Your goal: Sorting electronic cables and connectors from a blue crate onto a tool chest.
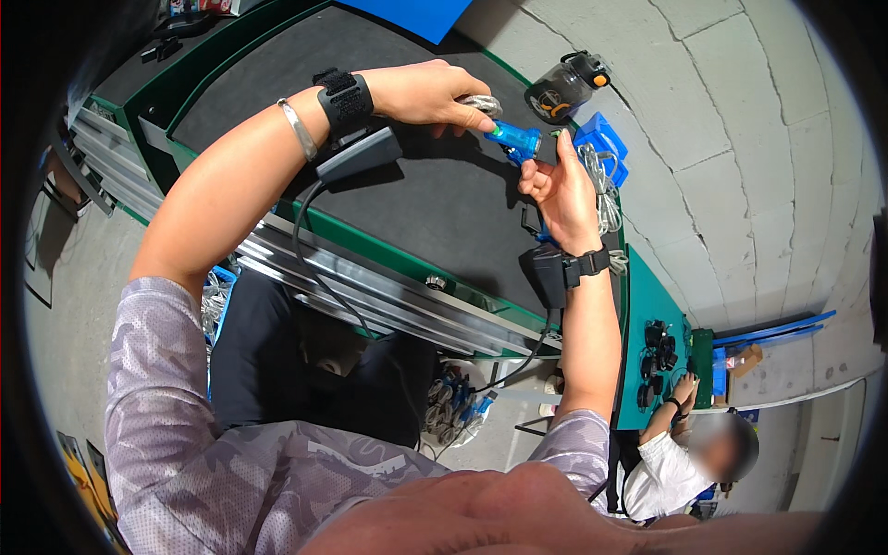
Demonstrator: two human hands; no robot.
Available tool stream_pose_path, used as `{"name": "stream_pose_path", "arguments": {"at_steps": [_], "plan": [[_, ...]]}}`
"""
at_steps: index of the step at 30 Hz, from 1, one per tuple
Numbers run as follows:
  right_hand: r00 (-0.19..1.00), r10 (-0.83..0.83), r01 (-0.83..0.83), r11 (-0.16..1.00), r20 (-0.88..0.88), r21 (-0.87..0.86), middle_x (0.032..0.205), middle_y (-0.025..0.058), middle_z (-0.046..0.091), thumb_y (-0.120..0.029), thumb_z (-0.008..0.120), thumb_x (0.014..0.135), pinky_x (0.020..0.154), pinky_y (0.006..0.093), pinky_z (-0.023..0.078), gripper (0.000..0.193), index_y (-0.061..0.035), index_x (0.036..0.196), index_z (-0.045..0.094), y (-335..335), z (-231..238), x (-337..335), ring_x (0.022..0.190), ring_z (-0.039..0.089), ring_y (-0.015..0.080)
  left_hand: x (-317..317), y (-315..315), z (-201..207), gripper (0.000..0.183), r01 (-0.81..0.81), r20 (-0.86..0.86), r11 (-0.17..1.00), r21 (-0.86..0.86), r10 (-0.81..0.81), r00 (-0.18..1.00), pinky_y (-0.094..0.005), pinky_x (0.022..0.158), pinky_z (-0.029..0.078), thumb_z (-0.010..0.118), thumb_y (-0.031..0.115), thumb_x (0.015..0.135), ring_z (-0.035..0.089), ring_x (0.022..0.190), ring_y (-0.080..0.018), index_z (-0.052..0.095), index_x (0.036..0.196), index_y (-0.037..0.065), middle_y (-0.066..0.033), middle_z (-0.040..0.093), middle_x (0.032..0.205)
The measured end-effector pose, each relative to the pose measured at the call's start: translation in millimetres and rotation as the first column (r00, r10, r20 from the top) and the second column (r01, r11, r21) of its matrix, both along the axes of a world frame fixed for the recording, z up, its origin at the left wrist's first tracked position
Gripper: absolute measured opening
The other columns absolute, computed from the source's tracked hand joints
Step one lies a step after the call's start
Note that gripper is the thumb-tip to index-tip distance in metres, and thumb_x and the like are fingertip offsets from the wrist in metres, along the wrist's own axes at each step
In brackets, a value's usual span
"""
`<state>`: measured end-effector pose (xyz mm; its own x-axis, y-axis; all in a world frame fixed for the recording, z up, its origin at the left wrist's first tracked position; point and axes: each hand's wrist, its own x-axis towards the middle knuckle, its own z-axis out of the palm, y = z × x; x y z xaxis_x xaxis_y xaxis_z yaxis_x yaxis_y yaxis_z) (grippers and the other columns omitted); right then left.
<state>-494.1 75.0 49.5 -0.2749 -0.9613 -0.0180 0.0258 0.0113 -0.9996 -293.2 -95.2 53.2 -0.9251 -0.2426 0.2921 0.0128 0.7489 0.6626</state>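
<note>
Gripping plug [516, 138] in left hand [442, 97] near bench's [444, 208] far right corner; best steadied squarely, facing right hand [562, 196], half-curled, impossible to tell if holding anything.

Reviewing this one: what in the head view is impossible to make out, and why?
Head view: some fingers of the left hand, hidden beneath that hand.
Head view: the small piece by the thumb of the right hand, too small to identify.
Head view: the blue sheet's full shape, cut off by the top edge.
Head view: the black items, too small to tell apart.
</note>
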Motion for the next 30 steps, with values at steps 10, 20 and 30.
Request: {"name": "stream_pose_path", "arguments": {"at_steps": [10, 20, 30], "plan": [[0.975, -0.020, 0.009, 0.999, -0.220, -0.052, 0.075, 0.0036, 0.062, -0.038, 0.050, 0.099, 0.063, 0.0239, 0.049, 0.033, -0.0060, 0.099, 0.058, 0, -1, 8, 0.065, 0.060, 0.0111, -1, 1, 0, 0.038, -0.010, 0.018, 1.000, 0.017, 0.010, 1.000, -0.0298, 0.050, 0.043, 0.056, 0.042, 0.095, 0.055, 0.054, -0.0136, 0.060, 0.091, 0.005, -0.0033, 0.061, 0.068], [0.961, -0.068, 0.052, 0.996, -0.267, -0.067, 0.074, 0.0020, 0.061, -0.036, 0.052, 0.099, 0.061, 0.0240, 0.050, 0.029, -0.0081, 0.094, 0.059, 0, 0, 11, 0.064, 0.059, 0.0094, 4, 0, 2, 0.051, -0.062, 0.026, 0.996, 0.071, 0.060, 0.998, -0.0304, 0.054, 0.045, 0.052, 0.056, 0.092, 0.058, 0.059, -0.0139, 0.063, 0.092, 0.006, -0.0039, 0.065, 0.075], [0.978, -0.070, 0.056, 0.995, -0.196, -0.079, 0.076, 0.0055, 0.063, -0.045, 0.044, 0.100, 0.061, 0.0247, 0.051, 0.042, -0.0055, 0.095, 0.059, -1, -2, 6, 0.064, 0.060, 0.0107, 3, -6, 0, 0.049, -0.080, 0.138, 0.994, 0.074, 0.069, 0.988, -0.0292, 0.058, 0.046, 0.058, 0.051, 0.091, 0.059, 0.063, -0.0134, 0.066, 0.097, 0.003, -0.0042, 0.063, 0.071]]}}
